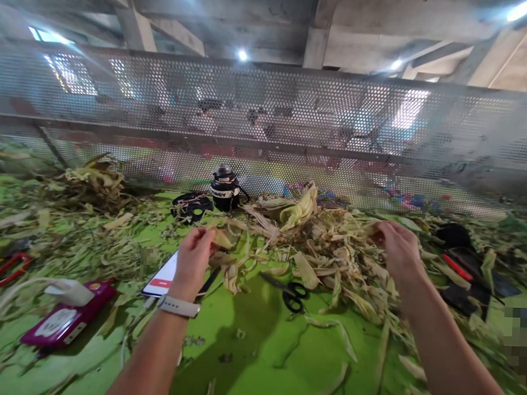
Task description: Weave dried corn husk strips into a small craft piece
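Through the head camera I saw a pale, dry husk (222, 238) held up at the tips of the left hand (195, 255), just above the counter (240, 364) and left of centre. The fingers of that hand were pinched together on it. The right hand (398, 245) was well apart from the left, its fingers curled over the right end of a loose pile (314, 239) of husks; I could not tell whether they gripped anything. The pile lay between and beyond the two hands, with one larger yellow-green leaf (300, 210) near its top.

Nearer me, just in front of the pile, lay black scissors (295, 296). A phone (166, 272) with a lit screen lay beside the left wrist, which wore a grey watch (179, 306) and partly covered it. Behind the hands stood a black mug (224, 187), next to a dark disc with holes (192, 206).

Farther left were a purple power strip (51, 322) with a white charger (72, 293) plugged in, a red-handled tool (5, 272) and another leafy heap (97, 183). A perforated metal screen (283, 123) crossed the far edge, with blurred people behind it.
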The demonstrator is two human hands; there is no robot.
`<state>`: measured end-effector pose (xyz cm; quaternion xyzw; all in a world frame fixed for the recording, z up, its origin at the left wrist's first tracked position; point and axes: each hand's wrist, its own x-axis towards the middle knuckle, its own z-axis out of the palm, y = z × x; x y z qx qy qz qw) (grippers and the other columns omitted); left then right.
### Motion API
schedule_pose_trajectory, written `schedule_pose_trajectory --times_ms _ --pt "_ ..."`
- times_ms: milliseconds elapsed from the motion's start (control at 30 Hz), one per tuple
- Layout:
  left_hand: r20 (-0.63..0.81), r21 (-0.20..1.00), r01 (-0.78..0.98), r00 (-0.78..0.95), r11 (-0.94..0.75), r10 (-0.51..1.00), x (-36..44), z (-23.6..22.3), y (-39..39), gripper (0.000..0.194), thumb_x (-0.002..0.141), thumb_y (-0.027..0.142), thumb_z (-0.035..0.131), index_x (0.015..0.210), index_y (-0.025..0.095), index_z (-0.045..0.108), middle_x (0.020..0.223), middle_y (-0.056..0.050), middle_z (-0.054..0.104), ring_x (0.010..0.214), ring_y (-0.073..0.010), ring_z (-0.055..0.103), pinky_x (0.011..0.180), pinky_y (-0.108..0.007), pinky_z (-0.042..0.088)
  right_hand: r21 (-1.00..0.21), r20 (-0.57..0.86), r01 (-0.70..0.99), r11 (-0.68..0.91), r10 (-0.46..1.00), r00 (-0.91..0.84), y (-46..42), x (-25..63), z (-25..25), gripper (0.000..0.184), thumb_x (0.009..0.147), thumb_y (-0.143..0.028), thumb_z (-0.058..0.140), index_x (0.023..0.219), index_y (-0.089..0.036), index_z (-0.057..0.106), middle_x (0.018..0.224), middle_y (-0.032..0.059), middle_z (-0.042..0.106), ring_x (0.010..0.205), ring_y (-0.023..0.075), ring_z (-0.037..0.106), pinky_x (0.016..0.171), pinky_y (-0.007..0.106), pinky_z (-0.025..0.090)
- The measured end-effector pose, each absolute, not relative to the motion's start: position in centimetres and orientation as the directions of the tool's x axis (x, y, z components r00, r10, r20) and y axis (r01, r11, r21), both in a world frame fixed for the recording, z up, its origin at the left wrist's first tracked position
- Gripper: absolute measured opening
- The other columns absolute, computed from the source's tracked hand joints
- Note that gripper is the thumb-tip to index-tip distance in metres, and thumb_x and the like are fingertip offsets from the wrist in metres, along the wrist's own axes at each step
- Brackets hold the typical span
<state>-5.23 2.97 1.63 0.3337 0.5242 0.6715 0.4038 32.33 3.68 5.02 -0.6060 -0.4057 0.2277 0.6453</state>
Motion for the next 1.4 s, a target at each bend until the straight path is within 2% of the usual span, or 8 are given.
schedule_pose_trajectory --times_ms 133,300,533,733,900,1033,1133,1400 --pt "-0.167 0.841 -0.530 -0.443 -0.107 0.881 -5.2 2.3 3.0 0.012 0.076 0.014 0.047 0.066 0.016 0.052 0.060 -0.003 0.068 0.059 -0.0145 0.066 0.064 -0.027 0.053 -0.986 0.148 0.022 0.166 0.801 0.581 3.8 34.7 5.7 0.017 0.063 -0.030 0.057 0.053 -0.020 0.048 0.041 -0.0059 0.044 0.037 0.0089 0.042 0.040 0.023 0.039" --pt "-0.178 0.891 -0.434 -0.068 0.131 0.982 -1.4 0.8 1.4 0.008 0.073 0.015 0.060 0.081 0.014 0.060 0.070 -0.005 0.071 0.067 -0.0172 0.068 0.060 -0.026 0.053 -0.997 0.060 -0.033 0.077 0.932 0.358 1.9 30.8 5.6 0.013 0.059 -0.025 0.068 0.066 -0.016 0.061 0.056 -0.0004 0.057 0.044 0.0102 0.050 0.045 0.024 0.047" --pt "-0.255 0.859 -0.362 0.310 0.362 0.916 3.3 -0.5 -1.9 0.016 0.071 0.031 0.067 0.078 0.017 0.061 0.072 0.000 0.069 0.060 -0.0112 0.062 0.058 -0.024 0.050 -0.988 -0.098 0.149 -0.025 0.859 -0.503 -2.1 20.1 2.7 0.033 0.079 -0.037 0.062 0.103 -0.017 0.053 0.066 -0.0043 0.055 0.050 0.0071 0.049 0.047 0.019 0.044" --pt "-0.221 0.896 -0.289 0.369 0.337 0.903 4.4 -0.9 -3.0 0.027 0.068 0.039 0.069 0.080 0.016 0.063 0.078 -0.002 0.067 0.069 -0.0128 0.061 0.064 -0.025 0.049 -0.974 -0.088 0.225 0.026 0.872 -0.482 -2.3 19.4 0.4 0.063 0.080 -0.024 0.057 0.134 -0.015 0.026 0.062 -0.0084 0.048 0.049 0.0072 0.042 0.044 0.017 0.034" --pt "-0.117 0.920 -0.357 0.146 0.163 0.982 3.8 -1.0 -2.2 0.027 0.069 0.039 0.069 0.080 0.015 0.061 0.072 -0.001 0.066 0.070 -0.0133 0.062 0.070 -0.026 0.049 -0.884 -0.006 0.433 0.176 0.921 -0.388 -1.7 20.6 1.6 0.065 0.083 -0.028 0.054 0.139 -0.015 0.025 0.064 -0.0056 0.057 0.053 0.0105 0.051 0.052 0.021 0.039" --pt "-0.142 0.864 -0.496 -0.080 0.084 0.987 2.3 -0.5 -0.9 0.023 0.068 0.033 0.070 0.075 0.016 0.057 0.065 0.003 0.063 0.061 -0.0100 0.060 0.060 -0.021 0.049 -0.535 0.161 0.828 0.169 0.982 -0.097 -0.1 22.9 2.4 0.024 0.085 -0.033 0.049 0.100 -0.018 0.061 0.076 0.0028 0.065 0.067 0.0157 0.058 0.060 0.025 0.038" --pt "-0.249 0.776 -0.603 -0.023 0.186 0.968 1.8 -0.4 -0.3 0.017 0.067 0.023 0.070 0.077 0.016 0.058 0.060 0.005 0.060 0.055 -0.0084 0.057 0.059 -0.021 0.050 -0.283 0.146 0.952 0.114 0.987 -0.074 1.0 24.1 1.4 0.026 0.083 -0.038 0.052 0.074 -0.017 0.063 0.078 0.0066 0.063 0.073 0.0182 0.057 0.061 0.025 0.035" --pt "-0.415 0.609 -0.626 0.273 0.488 0.868 2.4 -0.6 -0.4 0.014 0.079 0.013 0.058 0.089 0.010 0.067 0.056 0.002 0.055 0.050 -0.0066 0.053 0.056 -0.020 0.049 -0.418 0.106 0.890 0.181 0.983 -0.150 1.6 23.9 0.4 0.016 0.082 -0.026 0.052 0.073 -0.017 0.061 0.073 0.0022 0.061 0.069 0.0140 0.055 0.061 0.022 0.036"
